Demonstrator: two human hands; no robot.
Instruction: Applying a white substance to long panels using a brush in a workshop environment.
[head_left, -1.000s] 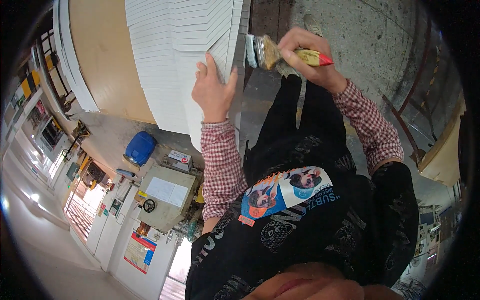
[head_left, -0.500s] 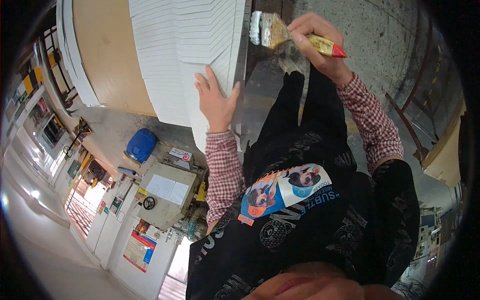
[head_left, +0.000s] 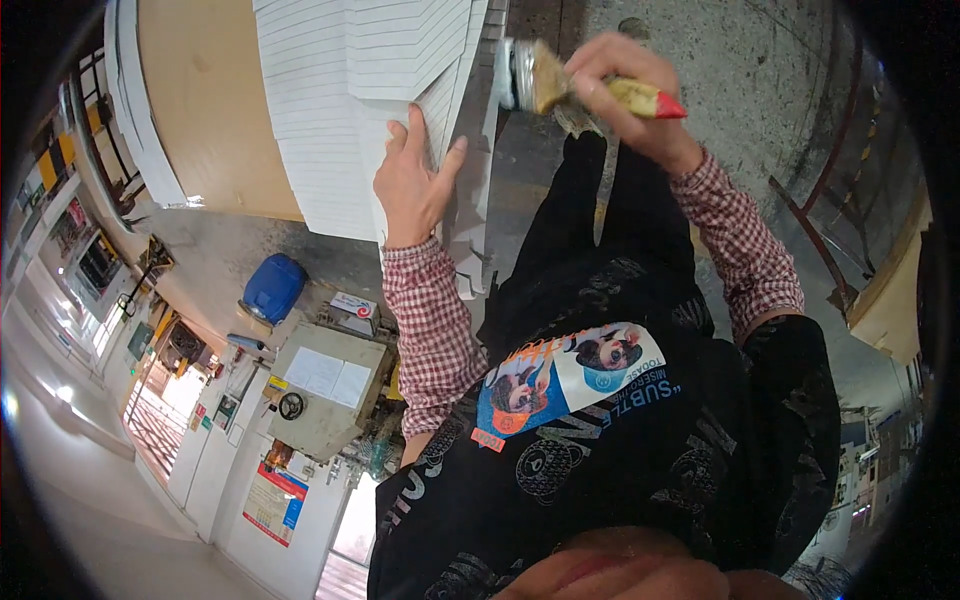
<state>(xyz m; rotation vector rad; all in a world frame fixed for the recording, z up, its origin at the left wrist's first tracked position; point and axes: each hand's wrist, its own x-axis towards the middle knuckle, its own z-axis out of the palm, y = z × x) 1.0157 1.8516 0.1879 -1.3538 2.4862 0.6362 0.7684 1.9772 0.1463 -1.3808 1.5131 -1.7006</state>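
White paper — sheets (head_left: 315, 130) fanned in overlapping steps, thin lines marking the exposed edges, lying at the upper middle of the view beside a tan board (head_left: 215, 110). Progress, as judged: the fanning looks done over most of the visible stack; near the left hand (head_left: 410, 185) the layers break pattern, one slanting across the others, so that part seems unsettled. Brushwork looks under way, not finished. How much of the paper is coated, if any, cannot be told; white on white. Left hand: palm down, fingers loosely spread, thumb out to the side, fingertips resting on the paper near the slanting layer; nothing gripped that I can make out. Right hand: closed round a wide brush (head_left: 549, 78), fingers and thumb pinching near the base of its yellow, red-tipped handle. Bristles face left, pale at the tip, level with the stack's right edge and just beside it — contact unclear, the brush being slightly blurred. Beyond, a blue container (head_left: 273, 289) and a bench-like machine (head_left: 325, 385), both well apart from the hands.
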